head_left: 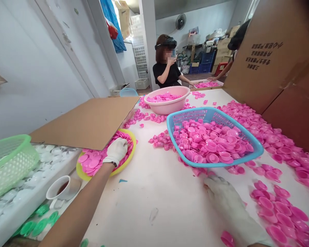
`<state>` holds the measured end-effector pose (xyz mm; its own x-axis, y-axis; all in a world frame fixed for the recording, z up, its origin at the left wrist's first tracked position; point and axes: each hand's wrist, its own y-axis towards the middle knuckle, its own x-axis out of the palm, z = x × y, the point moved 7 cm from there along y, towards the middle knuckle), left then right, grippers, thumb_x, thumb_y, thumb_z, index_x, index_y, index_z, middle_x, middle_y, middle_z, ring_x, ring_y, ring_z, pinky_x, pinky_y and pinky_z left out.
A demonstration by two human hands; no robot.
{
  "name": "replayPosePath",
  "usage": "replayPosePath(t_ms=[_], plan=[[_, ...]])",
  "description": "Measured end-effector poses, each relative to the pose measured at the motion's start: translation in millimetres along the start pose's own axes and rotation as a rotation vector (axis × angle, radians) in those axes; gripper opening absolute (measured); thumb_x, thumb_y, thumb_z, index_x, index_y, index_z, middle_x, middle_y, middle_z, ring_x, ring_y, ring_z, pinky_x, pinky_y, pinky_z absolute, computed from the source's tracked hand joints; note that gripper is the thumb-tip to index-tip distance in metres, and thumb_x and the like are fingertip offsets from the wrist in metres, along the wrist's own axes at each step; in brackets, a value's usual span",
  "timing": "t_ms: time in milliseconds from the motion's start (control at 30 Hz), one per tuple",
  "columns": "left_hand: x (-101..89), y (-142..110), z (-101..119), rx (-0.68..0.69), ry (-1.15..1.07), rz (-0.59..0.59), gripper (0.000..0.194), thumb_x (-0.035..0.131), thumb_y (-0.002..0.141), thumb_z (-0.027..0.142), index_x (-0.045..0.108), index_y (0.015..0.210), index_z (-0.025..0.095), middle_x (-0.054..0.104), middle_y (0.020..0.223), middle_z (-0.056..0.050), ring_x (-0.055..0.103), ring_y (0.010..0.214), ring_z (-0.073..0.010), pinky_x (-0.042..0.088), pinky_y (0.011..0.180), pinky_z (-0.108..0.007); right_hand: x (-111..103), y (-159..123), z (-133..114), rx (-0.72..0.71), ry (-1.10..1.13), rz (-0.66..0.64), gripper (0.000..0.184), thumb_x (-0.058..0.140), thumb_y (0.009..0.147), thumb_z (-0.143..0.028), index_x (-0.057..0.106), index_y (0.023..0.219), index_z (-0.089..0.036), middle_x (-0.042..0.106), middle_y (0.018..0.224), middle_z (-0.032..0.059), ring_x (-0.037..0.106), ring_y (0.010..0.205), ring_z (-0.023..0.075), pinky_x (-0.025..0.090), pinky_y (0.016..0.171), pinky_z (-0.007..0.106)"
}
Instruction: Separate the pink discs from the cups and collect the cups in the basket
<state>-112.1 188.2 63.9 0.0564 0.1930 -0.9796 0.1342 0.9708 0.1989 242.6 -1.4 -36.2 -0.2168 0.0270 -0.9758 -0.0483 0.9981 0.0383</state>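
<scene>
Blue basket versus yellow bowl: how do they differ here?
The blue basket is squarish; the yellow bowl is rounded. Cardboard hides part of the yellow bowl; the blue basket stands uncovered. The left hand is in the yellow bowl; no hand is in the blue basket. Both hold pink pieces.

The left glove (117,151) and right glove (225,200) are off-white, the cups (213,139) bright pink, the basket (258,151) sky blue with a lattice pattern, the bowl (131,156) yellow, the tub (167,109) pale pink, the cardboard box (269,80) brown with dark lettering.
</scene>
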Motion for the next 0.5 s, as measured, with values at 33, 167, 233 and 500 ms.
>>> replayPosePath(t_ms=[33,167,233,500], plan=[[-2.9,-2,-3,-0.027,0.010,0.005,0.025,0.044,0.081,0.027,0.066,0.075,0.017,0.068,0.090,-0.011,0.062,0.086,-0.0233,0.044,0.073,-0.030,0,0,-4,-0.022,0.059,0.008,0.025,0.041,0.077,-0.007,0.063,0.076,-0.019,0.065,0.084,0.0097,0.060,0.076,0.0247,0.042,0.064,0.035],[-16.4,-17,-22,-0.152,0.047,0.022,0.033,0.039,0.085,0.034,0.066,0.080,0.016,0.069,0.083,-0.015,0.063,0.078,-0.0275,0.043,0.066,-0.034,-3,-4,-17,-0.065,0.246,0.008,0.021,0.040,0.072,-0.004,0.053,0.069,-0.020,0.059,0.071,0.0034,0.056,0.065,0.0181,0.040,0.058,0.029],[-22.7,-25,-30,-0.183,0.037,0.032,0.034,0.039,0.084,0.038,0.065,0.079,0.016,0.070,0.080,-0.015,0.063,0.076,-0.0281,0.042,0.066,-0.034,-9,-5,-24,-0.097,0.321,0.018,0.019,0.041,0.071,-0.004,0.050,0.070,-0.021,0.056,0.070,0.0008,0.054,0.064,0.0162,0.039,0.057,0.028],[-49.4,-54,-32,-0.218,-0.195,0.204,0.019,0.044,0.076,0.028,0.060,0.081,0.018,0.066,0.079,-0.006,0.061,0.077,-0.0205,0.044,0.072,-0.028,-14,-6,-47,-0.161,0.439,0.029,0.015,0.050,0.068,-0.006,0.048,0.065,-0.021,0.056,0.079,0.0030,0.054,0.075,0.0196,0.039,0.058,0.029]])
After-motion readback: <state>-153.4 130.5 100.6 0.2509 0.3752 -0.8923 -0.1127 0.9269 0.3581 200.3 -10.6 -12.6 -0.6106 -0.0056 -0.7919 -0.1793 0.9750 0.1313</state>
